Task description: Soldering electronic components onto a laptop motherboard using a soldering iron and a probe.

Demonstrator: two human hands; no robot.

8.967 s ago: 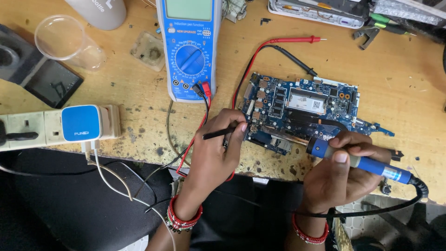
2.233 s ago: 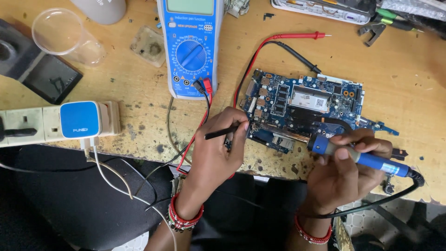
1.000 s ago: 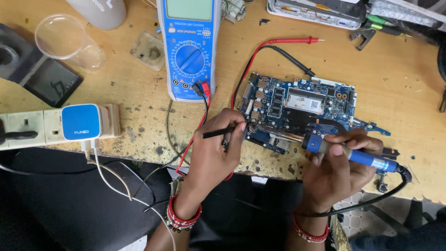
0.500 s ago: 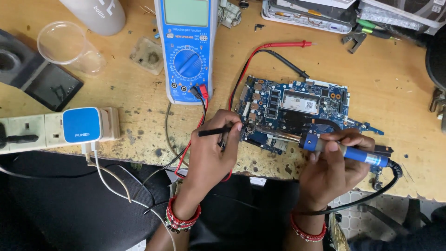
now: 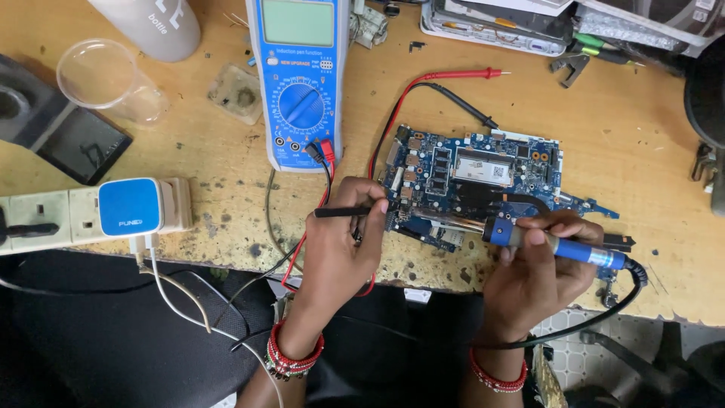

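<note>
Left hand (image 5: 340,249) pinches tweezers (image 5: 341,212), tips at board (image 5: 483,189) 9 o'clock edge, steadying part. Right hand (image 5: 536,264) wraps iron (image 5: 555,245) pen-style, tip on lower board. Board flat on bench (image 5: 642,151), meter (image 5: 300,83) at 10 o'clock, probes (image 5: 461,74) parked.

Centre: circuit board (image 5: 483,177) on the surface (image 5: 649,136).
Multimeter (image 5: 300,79): at 10 o'clock from the board.
Probes (image 5: 461,75): at 12 o'clock, behind the board.
Plastic cup (image 5: 109,79): at 9 o'clock from the multimeter.
Power strip (image 5: 45,219): at 9 o'clock, far edge.
Left hand (image 5: 343,242): at 7 o'clock of the board, tweezers (image 5: 340,212) in its grip.
Right hand (image 5: 540,264): at 5 o'clock, soldering iron (image 5: 551,245) in its grip.
</note>
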